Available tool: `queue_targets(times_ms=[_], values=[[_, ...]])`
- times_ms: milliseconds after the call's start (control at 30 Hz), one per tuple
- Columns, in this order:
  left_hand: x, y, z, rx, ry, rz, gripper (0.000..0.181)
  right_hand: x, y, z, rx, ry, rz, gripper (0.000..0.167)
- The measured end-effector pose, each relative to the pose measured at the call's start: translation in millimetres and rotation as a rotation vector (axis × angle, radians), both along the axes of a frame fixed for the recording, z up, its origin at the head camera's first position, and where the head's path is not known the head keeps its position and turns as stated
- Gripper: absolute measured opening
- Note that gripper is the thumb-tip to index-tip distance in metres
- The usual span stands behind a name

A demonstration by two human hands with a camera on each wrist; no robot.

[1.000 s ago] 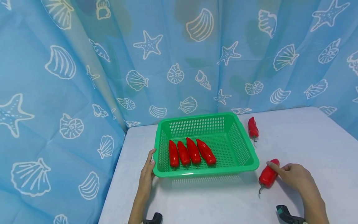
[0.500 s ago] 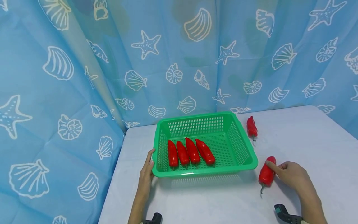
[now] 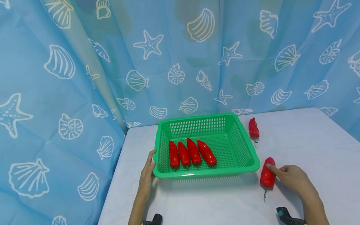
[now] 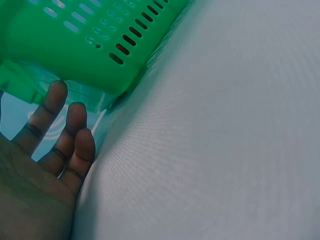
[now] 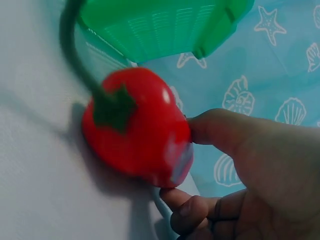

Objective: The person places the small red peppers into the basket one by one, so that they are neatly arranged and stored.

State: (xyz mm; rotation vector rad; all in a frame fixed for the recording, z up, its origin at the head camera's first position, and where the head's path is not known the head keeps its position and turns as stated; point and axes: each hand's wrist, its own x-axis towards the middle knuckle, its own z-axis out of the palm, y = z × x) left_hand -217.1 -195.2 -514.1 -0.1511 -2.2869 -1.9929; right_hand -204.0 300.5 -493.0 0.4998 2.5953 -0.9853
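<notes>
In the head view my right hand (image 3: 292, 178) pinches a long red pepper (image 3: 267, 177) on the table, right of the green basket. In the right wrist view the thumb and fingertips lie on one side of the pepper (image 5: 137, 125), and its green stem curves up. My left hand (image 3: 147, 175) touches the left end of the green plastic basket (image 3: 197, 174); in the left wrist view its fingers (image 4: 55, 100) are extended beside the basket wall (image 4: 90, 65). Several red peppers (image 3: 184, 153) lie side by side in the basket's left half.
Another red pepper (image 3: 254, 128) lies on the table beyond the basket's right side. A white cloth covers the table (image 3: 211, 203). Behind and to the left hangs a blue curtain (image 3: 168, 93) with white shell and starfish prints.
The pepper in my right hand has turned so that its stem points more straight toward me, and it has shifted slightly left. My left hand and the basket stay in place.
</notes>
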Motion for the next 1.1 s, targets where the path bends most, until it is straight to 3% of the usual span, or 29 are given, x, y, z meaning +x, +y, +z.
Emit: queue_targets(times_ms=[200,500,867,1100], values=[[0.1,0.2,-0.8,0.004,-0.001,0.004,0.046,-0.8,-3,-1.2,-0.016,0.015,-0.04,0.067],[-1.2,0.2,-1.1,0.003,-0.003,-0.008,0.046,0.0,2,-3.7,-0.017,-0.024,0.014,0.086],[-1.9,-1.4,-1.1,-0.006,-0.008,0.001,0.047,-1.4,-4,-0.9,-0.064,0.062,-0.051,0.073],[-1.4,-2.1,-1.8,0.003,-0.004,-0.011,0.046,-1.7,-7,7.4,-0.087,0.082,-0.069,0.084]])
